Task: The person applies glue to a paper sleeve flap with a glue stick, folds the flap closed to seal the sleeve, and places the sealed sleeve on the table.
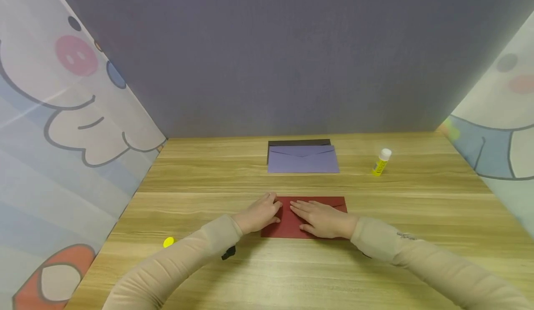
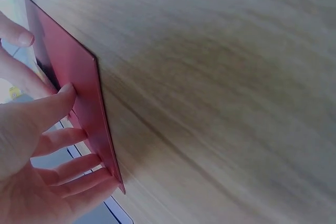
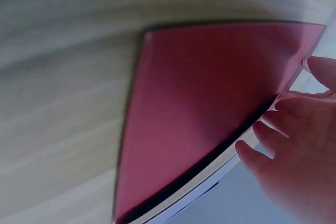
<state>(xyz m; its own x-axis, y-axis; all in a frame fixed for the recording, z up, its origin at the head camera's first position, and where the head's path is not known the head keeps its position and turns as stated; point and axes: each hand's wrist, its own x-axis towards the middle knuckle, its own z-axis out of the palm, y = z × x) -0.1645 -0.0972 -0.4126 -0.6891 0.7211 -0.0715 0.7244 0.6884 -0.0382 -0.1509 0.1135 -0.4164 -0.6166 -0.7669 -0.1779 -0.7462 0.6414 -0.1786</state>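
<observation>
A red envelope (image 1: pixel 288 229) lies flat on the wooden table in front of the person. On its left part rest the fingertips of the left hand (image 1: pixel 259 213), with the thumb touching the paper nearer the front edge. The right hand (image 1: pixel 324 218) lies palm down with extended fingers over the flap side. The left wrist view shows the left fingers (image 2: pixel 79 174) spread along the red surface. In the right wrist view, the flap's slanting edge stands slightly away from the envelope, leaving a dark gap near the right fingertips (image 3: pixel 244 148).
Behind the red envelope lies a purple envelope (image 1: pixel 303 161), overlapping a black envelope (image 1: pixel 298 142). A yellow glue stick (image 1: pixel 379 164) with a white top stands at the back right. A small yellow cap (image 1: pixel 168 242) lies at the left. A grey panel (image 1: pixel 300 60) borders the table's back.
</observation>
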